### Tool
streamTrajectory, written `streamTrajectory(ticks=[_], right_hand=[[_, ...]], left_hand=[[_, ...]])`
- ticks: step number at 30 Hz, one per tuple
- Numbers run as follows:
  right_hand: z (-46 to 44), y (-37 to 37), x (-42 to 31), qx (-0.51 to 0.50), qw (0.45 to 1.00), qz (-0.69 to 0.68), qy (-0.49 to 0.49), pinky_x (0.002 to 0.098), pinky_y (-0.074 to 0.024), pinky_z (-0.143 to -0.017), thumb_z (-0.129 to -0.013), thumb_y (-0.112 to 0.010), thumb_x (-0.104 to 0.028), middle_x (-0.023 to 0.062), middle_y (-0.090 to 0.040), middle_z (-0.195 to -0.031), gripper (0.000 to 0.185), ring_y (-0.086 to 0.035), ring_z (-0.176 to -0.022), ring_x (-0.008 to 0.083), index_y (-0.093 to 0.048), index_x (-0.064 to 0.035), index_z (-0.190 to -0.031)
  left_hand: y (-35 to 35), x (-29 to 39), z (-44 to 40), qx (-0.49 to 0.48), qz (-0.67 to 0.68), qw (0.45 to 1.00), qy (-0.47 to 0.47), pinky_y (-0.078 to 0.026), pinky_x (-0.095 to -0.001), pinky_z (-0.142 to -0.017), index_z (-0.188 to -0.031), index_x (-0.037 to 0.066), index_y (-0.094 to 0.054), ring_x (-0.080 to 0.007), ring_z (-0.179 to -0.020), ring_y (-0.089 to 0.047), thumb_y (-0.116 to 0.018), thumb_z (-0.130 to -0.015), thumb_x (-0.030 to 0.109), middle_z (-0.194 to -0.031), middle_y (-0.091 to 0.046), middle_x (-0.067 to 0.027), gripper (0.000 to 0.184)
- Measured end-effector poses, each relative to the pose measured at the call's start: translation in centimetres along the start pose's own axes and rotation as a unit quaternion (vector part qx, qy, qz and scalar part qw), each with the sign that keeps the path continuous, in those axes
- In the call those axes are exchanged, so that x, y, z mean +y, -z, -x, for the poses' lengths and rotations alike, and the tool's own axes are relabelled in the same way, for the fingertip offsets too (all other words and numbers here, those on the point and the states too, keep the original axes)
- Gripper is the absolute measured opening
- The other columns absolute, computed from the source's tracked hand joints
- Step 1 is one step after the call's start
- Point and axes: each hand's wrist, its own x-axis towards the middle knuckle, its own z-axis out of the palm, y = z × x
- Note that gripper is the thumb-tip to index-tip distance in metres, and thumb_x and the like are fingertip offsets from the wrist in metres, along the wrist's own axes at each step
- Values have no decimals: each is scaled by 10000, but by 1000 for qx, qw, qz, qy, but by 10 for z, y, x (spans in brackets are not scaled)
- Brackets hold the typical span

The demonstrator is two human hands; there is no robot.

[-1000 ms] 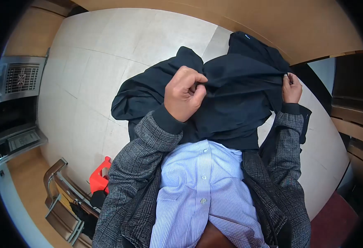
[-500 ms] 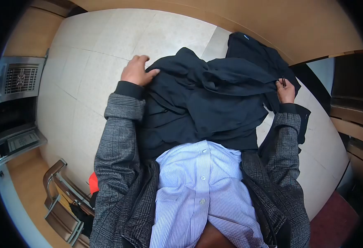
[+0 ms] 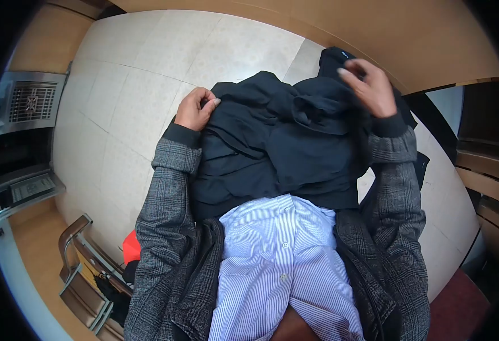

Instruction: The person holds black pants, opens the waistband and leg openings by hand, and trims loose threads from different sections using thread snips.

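A crumpled black garment (image 3: 312, 153) lies spread in front of me, its near edge against my striped shirt. At its upper left corner, my left hand (image 3: 197, 108) pinches the cloth between thumb and fingers. My right hand (image 3: 370, 88) is raised over the garment's upper right side, fingers apart and curved, with nothing seen in them. A bunched, sleeve-like fold (image 3: 320, 111) lies to the left of that hand. Behind it is another dark cloth piece (image 3: 332, 59) with a small white mark, partly hidden by my right hand and forearm.
The pale tiled surface (image 3: 124, 91) extends around the cloth, with a wooden panel (image 3: 408, 40) along its far side. At left are a metal-framed grille (image 3: 31, 105) and a chair-like metal frame (image 3: 87, 284). A red object (image 3: 131, 248) shows beside my left sleeve.
My right hand has let go of the cloth at the right and moved up and left. The sleeve-like part now lies bunched inward. My left hand has closed on the upper left corner.
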Motion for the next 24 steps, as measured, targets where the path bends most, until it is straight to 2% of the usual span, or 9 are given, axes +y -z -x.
streamTrajectory(ticks=[3, 5, 6, 8, 11, 14, 18, 24], right_hand=[[-33, -42, -40, -128, 989, -60, 39, 268, -455, -646, -863, -651, -247, 70, -605, -781, 285, -520, -669, 159, -639, 30, -932], [-55, -79, -52, -174, 980, -99, 1, 254, -414, -563, -862, -637, -253, 41, -563, -708, 260, -476, -600, 138, -636, 6, -885], [-61, -95, -58, -176, 979, -102, 5, 254, -414, -563, -862, -637, -253, 41, -563, -708, 260, -476, -600, 138, -636, 6, -885], [-69, -121, -63, -240, 953, -130, -131, 238, -361, -509, -854, -649, -257, 20, -531, -680, 234, -445, -578, 122, -635, -24, -849], [-58, -152, -58, -281, 943, -117, -135, 225, -339, -491, -856, -643, -248, 16, -525, -688, 210, -443, -581, 106, -631, -39, -872], [-46, -173, -45, -328, 917, -167, -155, 211, -356, -505, -834, -649, -185, 17, -572, -747, 194, -449, -579, 93, -638, -36, -958], [-43, -192, -28, -330, 894, -301, -31, 181, -386, -550, -796, -661, -122, 18, -619, -808, 270, -481, -609, 79, -635, -35, -1050], [-39, -170, -50, -354, 846, -397, 16, 175, -421, -619, -753, -668, -54, 23, -646, -884, 288, -519, -656, 82, -655, -31, -1040]], left_hand=[[6, 12, 18, -15, -61, 997, -35, -435, -267, -615, -795, 44, -610, -163, -632, -495, -675, -808, 63, -748, -569, -46, 68], [13, 24, 36, -42, -94, 994, -38, -437, -274, -618, -790, 37, -608, -178, -636, -503, -681, -790, 61, -754, -575, -55, 76], [15, 28, 45, -39, -97, 994, -36, -437, -274, -618, -790, 37, -608, -178, -636, -503, -681, -790, 61, -754, -575, -55, 76], [17, 36, 63, -64, -92, 993, -37, -436, -283, -614, -782, 31, -610, -186, -639, -508, -687, -776, 53, -759, -579, -59, 79], [17, 45, 87, -78, -84, 993, -22, -437, -288, -608, -777, 29, -615, -189, -634, -514, -690, -762, 40, -763, -585, -54, 77], [15, 43, 101, -90, -69, 994, -11, -429, -267, -575, -788, 24, -616, -164, -585, -508, -692, -786, 52, -710, -575, -39, 80], [17, 40, 102, -98, 36, 993, 59, -407, -241, -533, -880, 29, -611, -128, -533, -489, -703, -813, 77, -646, -547, -15, 124], [16, 33, 85, -68, 87, 987, 120, -396, -223, -517, -1016, 38, -586, -105, -514, -478, -713, -831, 98, -597, -513, 8, 232]])
